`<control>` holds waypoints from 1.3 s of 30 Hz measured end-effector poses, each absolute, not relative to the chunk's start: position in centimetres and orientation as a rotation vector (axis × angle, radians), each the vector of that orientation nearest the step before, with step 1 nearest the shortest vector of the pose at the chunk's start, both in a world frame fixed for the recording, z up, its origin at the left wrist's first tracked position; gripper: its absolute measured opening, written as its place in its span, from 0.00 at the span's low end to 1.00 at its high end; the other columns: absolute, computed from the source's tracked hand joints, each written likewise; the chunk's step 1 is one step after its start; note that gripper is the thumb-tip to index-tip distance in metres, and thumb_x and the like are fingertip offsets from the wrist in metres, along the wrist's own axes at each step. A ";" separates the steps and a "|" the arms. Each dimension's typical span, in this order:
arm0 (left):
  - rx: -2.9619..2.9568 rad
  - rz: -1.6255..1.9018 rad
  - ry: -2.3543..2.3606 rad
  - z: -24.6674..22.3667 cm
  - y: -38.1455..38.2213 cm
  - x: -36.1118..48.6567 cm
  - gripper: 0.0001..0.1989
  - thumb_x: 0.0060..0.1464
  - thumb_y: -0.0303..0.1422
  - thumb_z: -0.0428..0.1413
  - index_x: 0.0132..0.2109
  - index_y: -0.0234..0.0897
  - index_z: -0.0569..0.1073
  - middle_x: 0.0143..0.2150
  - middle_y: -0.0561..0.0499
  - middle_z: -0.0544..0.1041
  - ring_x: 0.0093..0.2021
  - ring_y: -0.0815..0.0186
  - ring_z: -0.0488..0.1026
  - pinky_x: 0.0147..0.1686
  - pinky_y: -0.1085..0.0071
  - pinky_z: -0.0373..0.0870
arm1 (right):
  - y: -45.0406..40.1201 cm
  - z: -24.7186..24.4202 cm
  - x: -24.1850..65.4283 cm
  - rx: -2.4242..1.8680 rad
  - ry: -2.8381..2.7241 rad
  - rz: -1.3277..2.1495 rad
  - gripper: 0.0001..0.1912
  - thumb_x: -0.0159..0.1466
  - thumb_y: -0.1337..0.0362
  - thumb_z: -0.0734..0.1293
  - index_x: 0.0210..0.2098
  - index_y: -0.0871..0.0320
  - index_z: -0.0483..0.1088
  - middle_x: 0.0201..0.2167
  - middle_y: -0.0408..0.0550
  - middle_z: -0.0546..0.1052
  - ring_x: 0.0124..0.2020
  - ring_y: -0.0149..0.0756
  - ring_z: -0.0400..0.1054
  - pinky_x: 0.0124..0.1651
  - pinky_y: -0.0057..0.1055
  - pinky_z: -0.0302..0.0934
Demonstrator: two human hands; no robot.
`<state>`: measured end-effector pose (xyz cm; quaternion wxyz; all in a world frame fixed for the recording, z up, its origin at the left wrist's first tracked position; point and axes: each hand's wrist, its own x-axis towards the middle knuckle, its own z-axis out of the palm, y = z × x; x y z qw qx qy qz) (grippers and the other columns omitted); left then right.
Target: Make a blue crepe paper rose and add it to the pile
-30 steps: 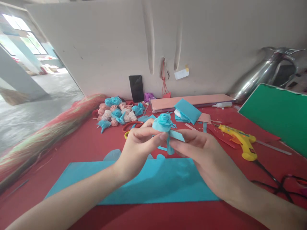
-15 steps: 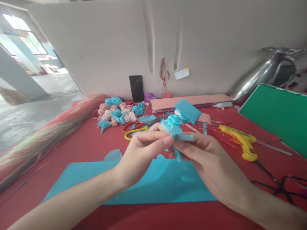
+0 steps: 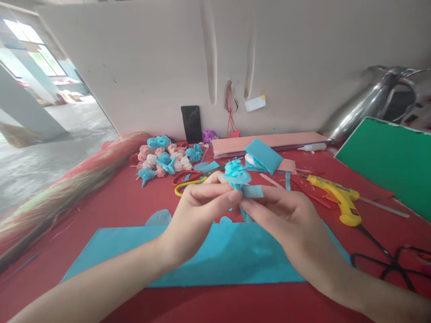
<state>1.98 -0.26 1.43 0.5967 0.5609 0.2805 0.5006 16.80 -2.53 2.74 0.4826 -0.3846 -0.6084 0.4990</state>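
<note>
A light blue paper flower (image 3: 236,172) is held upright between both hands, its ruffled head above the fingertips. My left hand (image 3: 205,206) pinches the flower's base between thumb and fingers. My right hand (image 3: 286,215) is closed on the base and stem from the other side, with a short blue paper strip (image 3: 253,191) sticking out beside its fingers. Part of the stem shows below the fingertips; the rest is hidden. Under the hands a large blue sheet (image 3: 215,264) lies on the red table (image 3: 128,202).
Scissors with red and yellow handles (image 3: 190,181) lie behind my left hand. Paper flowers (image 3: 164,159) are piled at the back left. A yellow glue gun (image 3: 336,195), a green board (image 3: 387,157) and a metal jug (image 3: 360,107) are on the right. A phone (image 3: 191,124) leans on the wall.
The flower has shifted slightly left and its head has turned a little. My right hand has moved slightly left, closer to my left fingertips, and the strip has moved with it.
</note>
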 end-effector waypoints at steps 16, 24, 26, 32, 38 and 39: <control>1.208 1.042 0.423 2.1 -0.6 2.0 0.13 0.55 0.33 0.57 0.25 0.39 0.79 0.23 0.56 0.70 0.24 0.75 0.67 0.32 0.78 0.69 | -3.0 2.8 16.9 -0.784 -1.394 1.375 0.11 0.63 0.65 0.64 0.29 0.52 0.77 0.24 0.40 0.73 0.28 0.26 0.64 0.31 0.22 0.57; 1.223 0.944 0.485 2.0 -0.6 1.8 0.15 0.55 0.38 0.56 0.23 0.38 0.77 0.20 0.53 0.73 0.25 0.68 0.71 0.24 0.74 0.66 | -2.8 2.4 17.2 -0.646 -1.330 1.646 0.13 0.65 0.61 0.62 0.28 0.53 0.76 0.22 0.41 0.71 0.26 0.28 0.57 0.32 0.28 0.51; 1.251 0.962 0.528 1.9 -0.5 1.7 0.16 0.55 0.39 0.56 0.22 0.38 0.76 0.19 0.53 0.73 0.26 0.67 0.71 0.26 0.73 0.66 | -2.8 2.3 17.1 -0.648 -1.329 1.642 0.13 0.65 0.61 0.62 0.28 0.53 0.76 0.22 0.41 0.71 0.27 0.29 0.57 0.33 0.28 0.52; 1.365 1.104 0.647 1.5 -0.4 1.7 0.17 0.56 0.37 0.56 0.20 0.42 0.76 0.19 0.53 0.71 0.39 0.63 0.69 0.36 0.72 0.67 | -2.9 2.3 16.6 -0.890 -1.474 1.292 0.12 0.63 0.62 0.64 0.25 0.55 0.73 0.22 0.41 0.72 0.26 0.28 0.62 0.29 0.25 0.55; 1.349 1.098 0.666 1.4 -0.3 1.7 0.14 0.54 0.37 0.57 0.22 0.42 0.78 0.20 0.52 0.72 0.33 0.64 0.68 0.28 0.72 0.67 | -2.8 2.7 16.5 -0.928 -1.596 1.094 0.14 0.63 0.63 0.62 0.22 0.57 0.69 0.20 0.40 0.72 0.24 0.27 0.64 0.27 0.25 0.56; 1.338 1.084 0.652 1.5 -0.3 1.7 0.15 0.55 0.37 0.57 0.22 0.42 0.78 0.20 0.52 0.72 0.32 0.65 0.68 0.28 0.72 0.67 | -2.8 2.7 16.6 -0.915 -1.599 1.111 0.14 0.63 0.63 0.61 0.22 0.57 0.69 0.20 0.40 0.72 0.25 0.27 0.64 0.28 0.25 0.56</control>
